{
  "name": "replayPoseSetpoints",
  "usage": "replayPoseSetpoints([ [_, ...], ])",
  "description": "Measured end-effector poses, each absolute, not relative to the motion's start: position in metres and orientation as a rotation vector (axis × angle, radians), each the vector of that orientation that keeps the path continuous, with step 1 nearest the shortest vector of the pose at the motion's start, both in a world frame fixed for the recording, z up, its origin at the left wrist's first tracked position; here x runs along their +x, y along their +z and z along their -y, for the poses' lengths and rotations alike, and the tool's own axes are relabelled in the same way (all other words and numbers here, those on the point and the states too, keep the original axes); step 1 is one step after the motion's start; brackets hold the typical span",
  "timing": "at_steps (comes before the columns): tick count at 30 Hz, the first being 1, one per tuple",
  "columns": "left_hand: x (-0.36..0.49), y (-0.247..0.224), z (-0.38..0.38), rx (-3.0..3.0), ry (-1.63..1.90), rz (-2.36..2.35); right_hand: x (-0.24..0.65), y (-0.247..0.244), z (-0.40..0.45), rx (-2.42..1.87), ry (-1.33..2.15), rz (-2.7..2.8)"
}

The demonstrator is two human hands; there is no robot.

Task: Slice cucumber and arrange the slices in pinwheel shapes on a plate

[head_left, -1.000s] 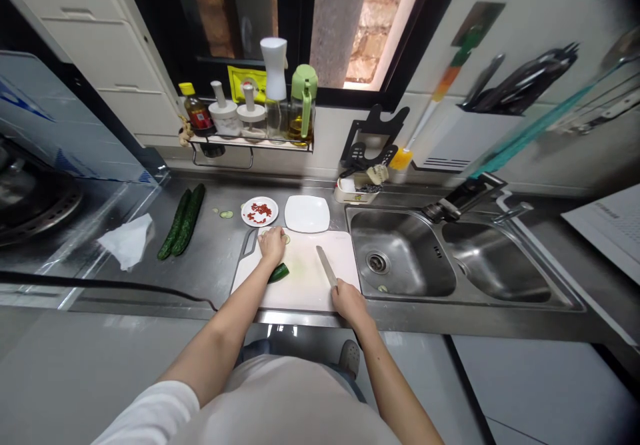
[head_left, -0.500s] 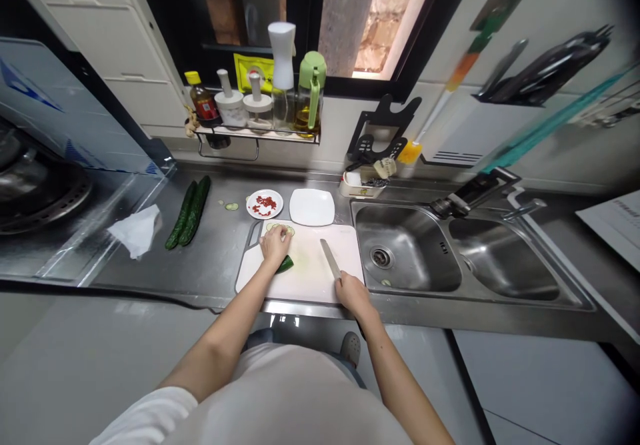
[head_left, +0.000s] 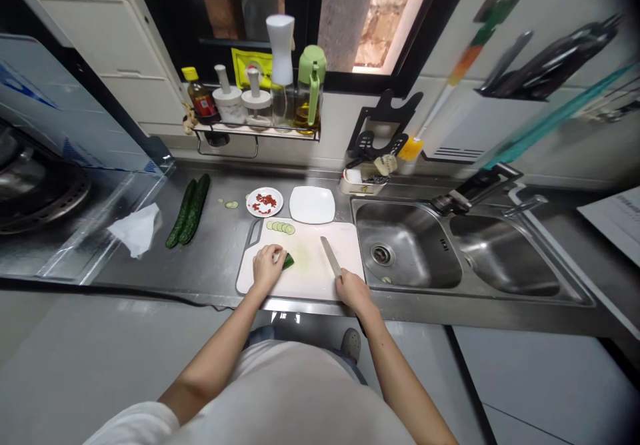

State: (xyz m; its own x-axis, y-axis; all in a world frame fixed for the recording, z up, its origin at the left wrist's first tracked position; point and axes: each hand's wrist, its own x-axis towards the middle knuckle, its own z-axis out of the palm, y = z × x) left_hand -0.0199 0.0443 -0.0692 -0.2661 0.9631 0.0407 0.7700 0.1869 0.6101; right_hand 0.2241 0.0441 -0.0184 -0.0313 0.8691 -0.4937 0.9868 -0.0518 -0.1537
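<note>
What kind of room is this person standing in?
It looks like a kitchen, probably a home one: a double steel sink is set into the counter, seasoning bottles line a rack, and cucumber slices lie on a cutting board.

Honestly can't read a single word here. The bottle with the yellow cap (head_left: 201, 101) has a red label with a pale patch, too small to make out. There's blurry print on the white sheet (head_left: 613, 217) at the far right, and a faint mark near the cutting board's (head_left: 315, 278) upper right corner. The silvery panel (head_left: 43, 115) on the left just shows blue shapes, no legible lettering.
</note>
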Motion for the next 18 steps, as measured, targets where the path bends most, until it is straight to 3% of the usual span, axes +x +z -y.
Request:
replayPoseSetpoints([
  [18,-0.024,-0.084,-0.023,1.808,0.85,-1.866,0.221,-0.017,-0.047,1.996,-0.684,-1.969],
])
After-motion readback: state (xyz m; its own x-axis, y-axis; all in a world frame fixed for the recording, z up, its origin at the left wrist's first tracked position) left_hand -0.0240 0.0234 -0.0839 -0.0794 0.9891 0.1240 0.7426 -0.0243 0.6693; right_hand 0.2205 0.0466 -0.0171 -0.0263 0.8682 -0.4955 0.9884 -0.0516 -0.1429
